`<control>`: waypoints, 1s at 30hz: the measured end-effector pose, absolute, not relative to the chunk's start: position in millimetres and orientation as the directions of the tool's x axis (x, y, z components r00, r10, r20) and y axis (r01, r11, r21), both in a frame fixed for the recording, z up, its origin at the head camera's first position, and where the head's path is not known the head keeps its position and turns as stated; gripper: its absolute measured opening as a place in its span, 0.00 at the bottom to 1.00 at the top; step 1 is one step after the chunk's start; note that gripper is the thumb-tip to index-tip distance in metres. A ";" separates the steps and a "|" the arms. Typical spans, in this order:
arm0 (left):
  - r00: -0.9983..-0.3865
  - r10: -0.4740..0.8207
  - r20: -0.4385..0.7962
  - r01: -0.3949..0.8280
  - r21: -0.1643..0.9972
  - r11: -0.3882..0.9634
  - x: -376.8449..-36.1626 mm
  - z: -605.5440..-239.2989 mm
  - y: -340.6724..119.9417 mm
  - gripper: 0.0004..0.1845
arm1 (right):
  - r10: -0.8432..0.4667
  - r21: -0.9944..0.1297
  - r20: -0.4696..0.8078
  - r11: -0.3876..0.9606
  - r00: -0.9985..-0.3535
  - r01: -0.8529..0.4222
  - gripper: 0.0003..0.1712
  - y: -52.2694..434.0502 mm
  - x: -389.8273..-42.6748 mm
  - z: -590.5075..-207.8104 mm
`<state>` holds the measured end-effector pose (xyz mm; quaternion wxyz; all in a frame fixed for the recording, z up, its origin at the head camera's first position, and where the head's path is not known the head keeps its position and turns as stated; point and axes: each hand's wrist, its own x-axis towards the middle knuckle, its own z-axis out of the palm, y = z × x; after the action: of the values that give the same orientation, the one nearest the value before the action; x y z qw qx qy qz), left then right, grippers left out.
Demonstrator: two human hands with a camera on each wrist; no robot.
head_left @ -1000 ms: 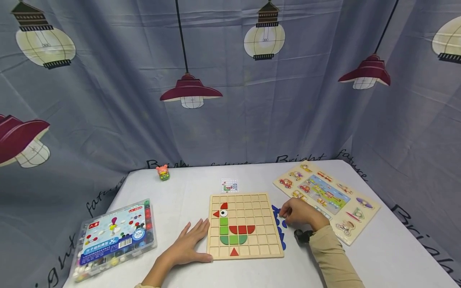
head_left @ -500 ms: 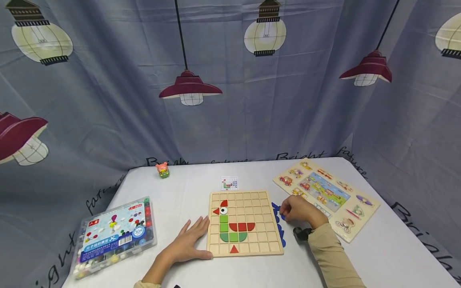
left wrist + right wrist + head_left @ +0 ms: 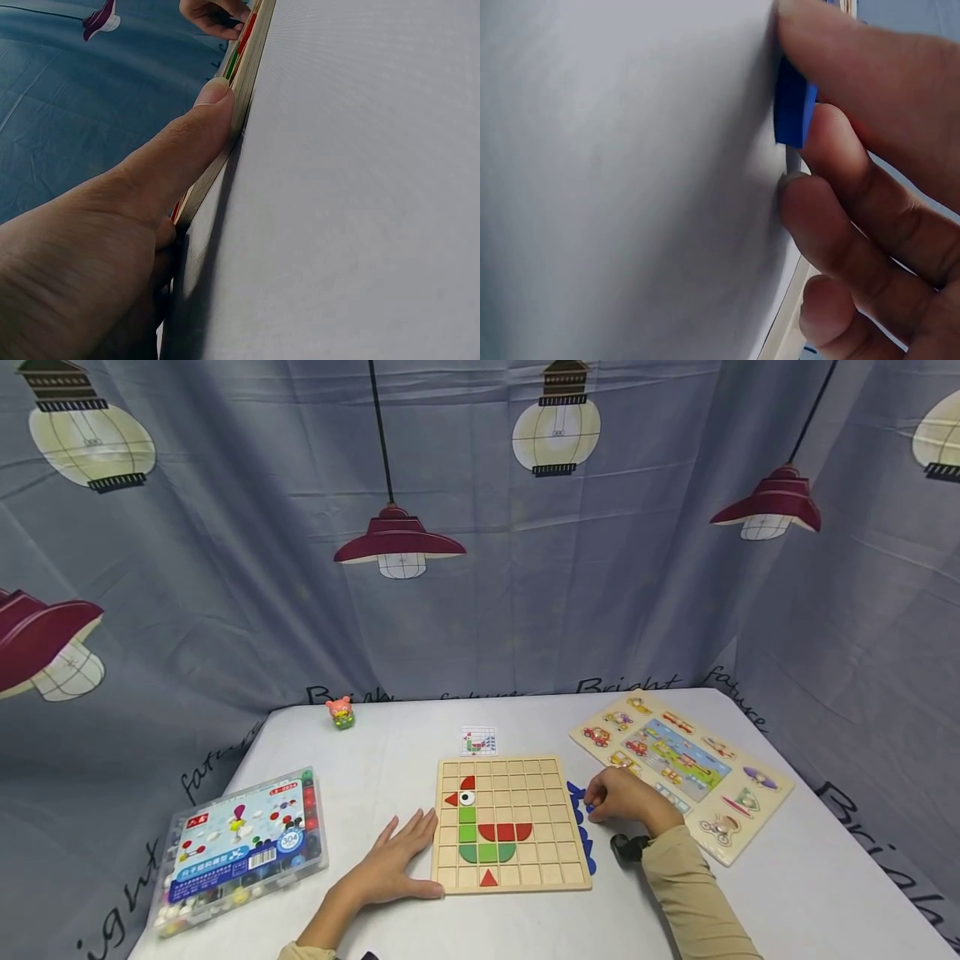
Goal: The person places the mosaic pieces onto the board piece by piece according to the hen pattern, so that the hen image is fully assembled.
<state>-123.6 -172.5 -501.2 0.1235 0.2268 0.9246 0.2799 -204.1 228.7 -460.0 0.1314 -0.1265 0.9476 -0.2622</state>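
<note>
A wooden grid board [image 3: 551, 852] lies on the white table, with red, green and white pieces forming a bird figure [image 3: 480, 831]. My left hand [image 3: 393, 864] rests flat beside the board's left edge, its thumb [image 3: 180, 146] pressed against the board's side [image 3: 251, 56]. My right hand [image 3: 622, 800] is at the board's right edge, pinching a blue piece [image 3: 793, 101] between thumb and fingers [image 3: 855, 60]. More blue pieces [image 3: 587, 847] lie in a row along that edge.
A small pattern card [image 3: 478, 742] lies behind the board. A vehicle peg puzzle [image 3: 678, 772] sits at the right, a clear box of beads [image 3: 240, 847] at the left, a small pig toy [image 3: 340, 712] at the back. A printed curtain surrounds the table.
My right hand has stayed at the blue pieces with only slight finger movement. The left hand has not moved; the view shifted a little.
</note>
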 end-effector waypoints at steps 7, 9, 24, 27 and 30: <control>-0.868 0.485 -0.104 0.346 0.573 0.743 -123.3 -500.5 -172.5 0.60 | -0.335 -0.552 -0.170 0.811 -0.927 -0.192 0.09 234.7 -204.7 -461.1; -0.869 0.484 -0.103 0.346 0.574 0.742 -123.3 -500.5 -172.2 0.60 | -0.344 -0.563 -0.168 0.803 -0.924 -0.197 0.09 235.5 -204.9 -461.2; -0.866 0.490 -0.098 0.354 0.572 0.740 -121.3 -498.3 -172.9 0.60 | -0.431 -0.590 -0.078 0.747 -0.899 -0.306 0.07 231.7 -214.7 -463.3; -0.865 0.493 -0.090 0.360 0.573 0.737 -121.1 -497.4 -172.4 0.60 | -0.449 -0.590 -0.070 0.739 -0.891 -0.326 0.07 226.1 -216.2 -461.5; -0.865 0.493 -0.093 0.360 0.569 0.739 -121.4 -497.9 -171.8 0.60 | -0.495 -0.582 -0.042 0.718 -0.868 -0.382 0.07 220.8 -217.7 -461.4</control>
<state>-121.4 -171.8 -497.9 0.1195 0.2305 0.9249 0.2779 -217.7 220.8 -461.4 0.0974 -0.2377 0.9218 -0.2904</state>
